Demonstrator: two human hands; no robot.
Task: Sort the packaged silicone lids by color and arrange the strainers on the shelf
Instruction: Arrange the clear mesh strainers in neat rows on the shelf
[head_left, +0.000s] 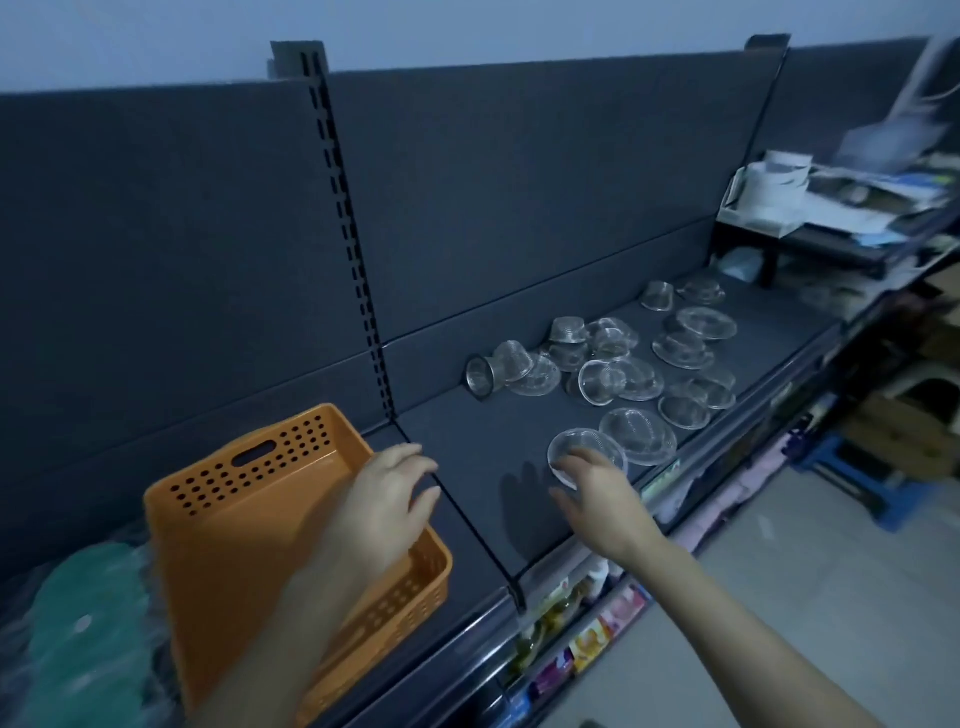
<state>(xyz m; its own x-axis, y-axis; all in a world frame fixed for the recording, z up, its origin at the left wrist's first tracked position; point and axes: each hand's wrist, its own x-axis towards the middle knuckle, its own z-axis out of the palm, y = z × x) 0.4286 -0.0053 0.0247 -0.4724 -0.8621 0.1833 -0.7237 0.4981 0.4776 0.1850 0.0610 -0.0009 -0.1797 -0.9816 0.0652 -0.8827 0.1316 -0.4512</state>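
Several metal mesh strainers (613, 374) lie scattered on the dark shelf (483, 462), some flat, some on their sides. My right hand (597, 493) reaches over the nearest flat strainer (576, 447), its fingertips resting on the near rim with fingers spread. My left hand (384, 499) hovers with loosely bent fingers over the right end of an orange perforated basket (249, 493) and holds nothing. Green packaged silicone lids (83, 623) lie at the far left of the shelf, blurred.
A black divider (467, 514) runs front to back between basket and strainers. A slotted upright (348, 234) rises on the back panel. Papers and a black rack (831, 223) crowd the shelf's far right. Packaged goods fill the lower shelf (582, 618); boxes sit on the floor at right.
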